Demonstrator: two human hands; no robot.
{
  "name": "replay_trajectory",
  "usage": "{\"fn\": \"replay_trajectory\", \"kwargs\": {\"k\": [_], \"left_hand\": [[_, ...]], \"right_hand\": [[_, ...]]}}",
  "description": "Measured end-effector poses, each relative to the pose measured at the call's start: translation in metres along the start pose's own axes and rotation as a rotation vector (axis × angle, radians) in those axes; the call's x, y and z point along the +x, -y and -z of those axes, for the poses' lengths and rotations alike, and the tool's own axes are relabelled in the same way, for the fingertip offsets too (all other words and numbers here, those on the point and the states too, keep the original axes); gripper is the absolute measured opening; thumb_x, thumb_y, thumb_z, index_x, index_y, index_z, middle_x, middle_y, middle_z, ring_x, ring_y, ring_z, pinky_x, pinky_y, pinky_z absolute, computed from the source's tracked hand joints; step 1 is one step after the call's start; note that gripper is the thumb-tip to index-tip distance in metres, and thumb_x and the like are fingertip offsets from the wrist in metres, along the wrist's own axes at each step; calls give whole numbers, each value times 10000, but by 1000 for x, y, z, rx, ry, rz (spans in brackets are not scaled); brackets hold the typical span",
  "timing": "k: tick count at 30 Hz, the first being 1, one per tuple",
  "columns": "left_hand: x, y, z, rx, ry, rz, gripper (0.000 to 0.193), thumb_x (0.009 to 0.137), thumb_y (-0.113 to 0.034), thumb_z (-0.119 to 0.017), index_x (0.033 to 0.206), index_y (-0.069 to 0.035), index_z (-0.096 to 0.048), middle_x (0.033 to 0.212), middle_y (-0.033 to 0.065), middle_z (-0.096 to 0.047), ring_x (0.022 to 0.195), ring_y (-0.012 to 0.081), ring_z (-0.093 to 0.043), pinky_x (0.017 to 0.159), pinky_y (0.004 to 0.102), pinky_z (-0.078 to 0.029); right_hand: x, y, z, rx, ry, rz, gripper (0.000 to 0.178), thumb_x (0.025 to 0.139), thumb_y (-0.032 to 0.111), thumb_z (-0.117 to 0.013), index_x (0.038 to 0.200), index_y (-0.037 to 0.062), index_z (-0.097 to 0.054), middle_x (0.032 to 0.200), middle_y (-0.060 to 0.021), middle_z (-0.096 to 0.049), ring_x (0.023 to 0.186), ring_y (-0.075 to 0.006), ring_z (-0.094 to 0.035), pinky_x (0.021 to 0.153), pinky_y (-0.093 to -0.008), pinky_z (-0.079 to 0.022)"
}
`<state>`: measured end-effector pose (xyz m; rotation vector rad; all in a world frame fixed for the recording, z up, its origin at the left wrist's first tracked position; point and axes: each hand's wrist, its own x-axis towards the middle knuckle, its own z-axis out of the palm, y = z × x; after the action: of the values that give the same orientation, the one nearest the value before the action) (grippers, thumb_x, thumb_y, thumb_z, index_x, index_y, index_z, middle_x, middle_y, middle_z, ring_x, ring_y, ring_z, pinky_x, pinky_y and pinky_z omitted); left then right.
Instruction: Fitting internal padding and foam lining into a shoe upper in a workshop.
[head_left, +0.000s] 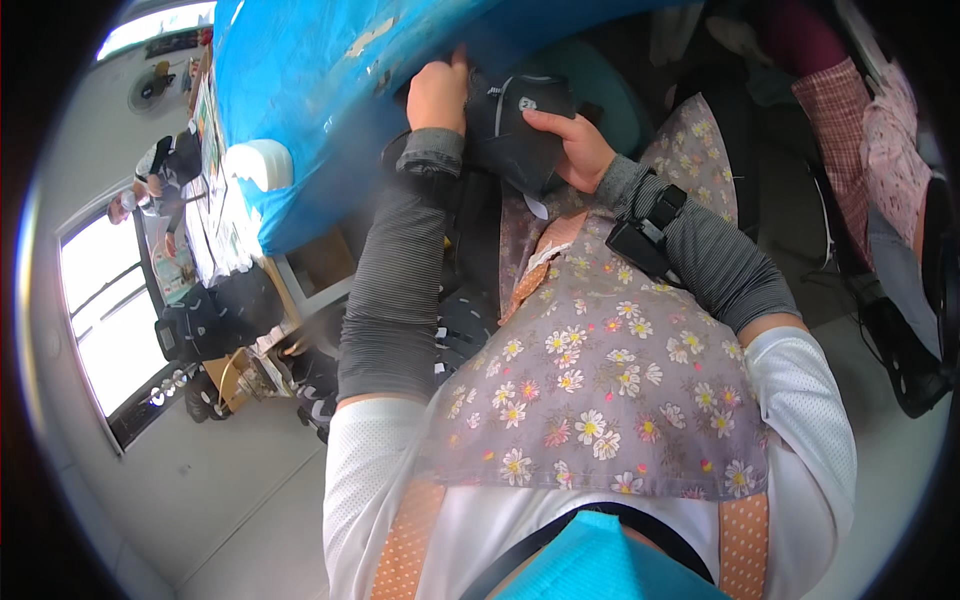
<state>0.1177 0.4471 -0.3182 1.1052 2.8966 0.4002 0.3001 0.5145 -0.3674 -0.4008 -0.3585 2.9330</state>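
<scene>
- Right at the heart of it, a black fabric piece (535, 125) is hanging at an angle before the wearer, above the apron-covered lap and close beside the edge of the blue-covered counter; a light zip-like line and a small pale mark are showing on it.
- Here's the right hand (575, 150), holding that piece by its right side: the thumb is lying across the front while the fingers are disappearing behind, probably so the panel is staying steady and facing up.
- Over at the far left edge, the left hand (440, 97) is sitting curled, one digit pointing up toward the blue-covered counter (310, 100). It seems to be touching the black piece, perhaps bracing that side, but its fingertips are hiding, so I cannot tell what it is pinching.
- Behind the piece, a teal rounded surface (605, 85) is peeking out.
- Grey striped sleeves (395, 290) are covering both forearms, likely guarding the white shirt, and a black device (640, 250) is riding strapped above the right wrist.
- Below, a floral apron (600, 390) is spreading over the lap, probably shielding the clothes.
- Out left, a white object (260, 165) is resting near the counter's edge; beyond it, a co-worker (155, 185) is appearing beside the papers (205, 215).
</scene>
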Motion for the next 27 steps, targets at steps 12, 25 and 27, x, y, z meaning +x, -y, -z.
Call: {"fn": "replay_trajectory", "kwargs": {"k": [12, 25, 27], "left_hand": [[14, -18, 6, 213, 154, 134, 515, 937, -470, -454, 862, -20, -691, 919, 213, -672, 910, 399, -632, 778, 472, -500], [12, 33, -17, 459, 29, -448, 209, 920, -159, -498, 982, -21, -642, 713, 226, -535, 705, 402, -571, 628, 497, -445], [7, 15, 3, 544, 97, -430, 263, 953, -220, -493, 1149, -95, -617, 869, 195, -625, 851, 382, -624, 726, 443, -508]], "right_hand": [[2, 14, 1, 96, -66, -116, 287, 906, 169, -591, 1116, -25, -613, 1063, -121, -672, 956, -228, -663, 904, -357, -523], [-3, 2, 6, -93, -20, 10, 259, 922, 133, -578, 1129, -16, -622, 1082, -110, -670, 967, -205, -660, 901, -334, -530], [-5, 8, 2, 5, -11, -25, 265, 911, 125, -587, 1135, -14, -617, 1092, -116, -666, 968, -214, -660, 904, -339, -529]]}}
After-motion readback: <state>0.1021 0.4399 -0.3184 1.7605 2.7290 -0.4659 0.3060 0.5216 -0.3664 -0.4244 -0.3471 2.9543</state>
